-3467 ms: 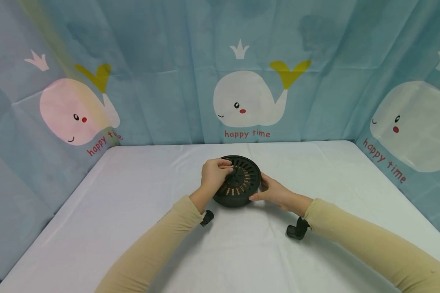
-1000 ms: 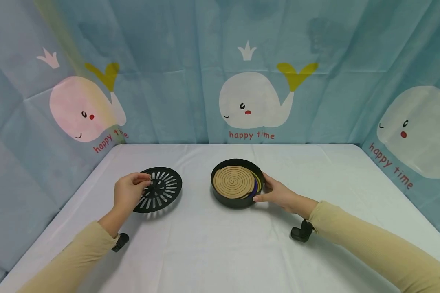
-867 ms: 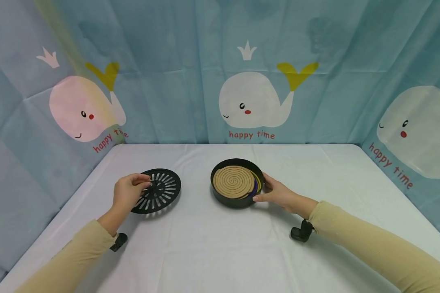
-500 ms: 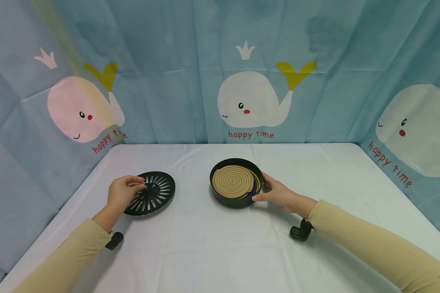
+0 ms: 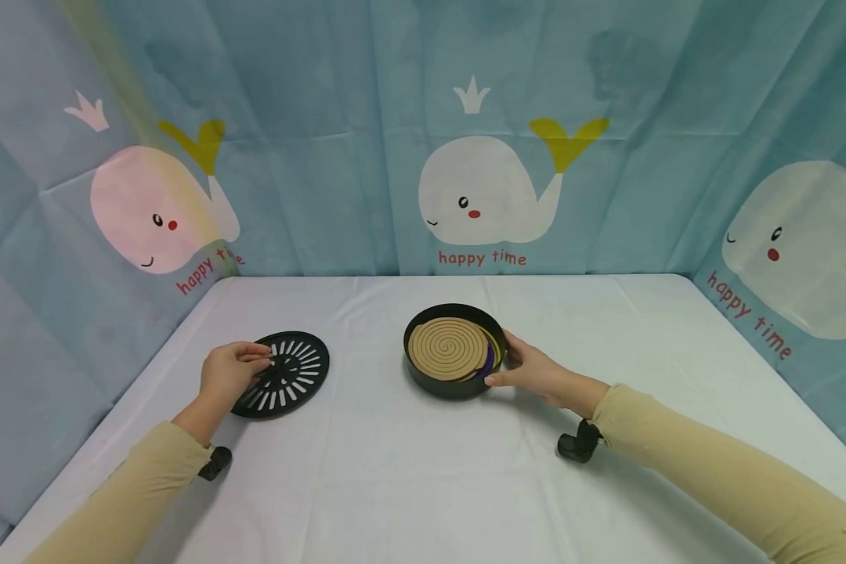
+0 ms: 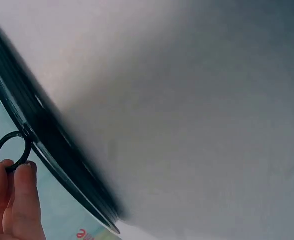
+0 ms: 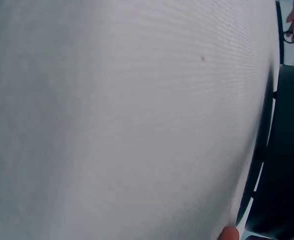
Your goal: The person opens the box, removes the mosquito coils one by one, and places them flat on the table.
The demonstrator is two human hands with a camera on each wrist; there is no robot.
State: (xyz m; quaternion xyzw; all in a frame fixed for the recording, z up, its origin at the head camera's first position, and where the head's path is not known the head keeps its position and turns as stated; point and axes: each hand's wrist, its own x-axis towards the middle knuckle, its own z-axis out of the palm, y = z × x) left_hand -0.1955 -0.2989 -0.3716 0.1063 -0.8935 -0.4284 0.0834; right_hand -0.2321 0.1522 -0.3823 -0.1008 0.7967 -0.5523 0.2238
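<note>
My left hand (image 5: 224, 376) pinches the ring (image 6: 29, 147) that stands up from a round black slotted lid (image 5: 309, 376), on the left of the table. The lid lies flat or nearly so at the cloth. My right hand (image 5: 536, 374) grips the right side of a round black mosquito coil holder (image 5: 437, 388), thumb in front and fingers behind. Inside the holder a tan mosquito coil (image 5: 447, 348) lies on top, with purple and yellow edges showing under it at the right. In the right wrist view, the holder's dark wall (image 7: 286, 150) stands on small feet.
A white cloth (image 5: 395, 486) covers the table. Behind it and at both sides hangs a blue curtain (image 5: 310, 204) with printed whales. Black wrist cameras (image 5: 576, 445) sit under both sleeves.
My left hand has lifted the lid off the holder, carried it left and lowered it to the table, uncovering the coil. The right hand keeps its grip on the holder.
</note>
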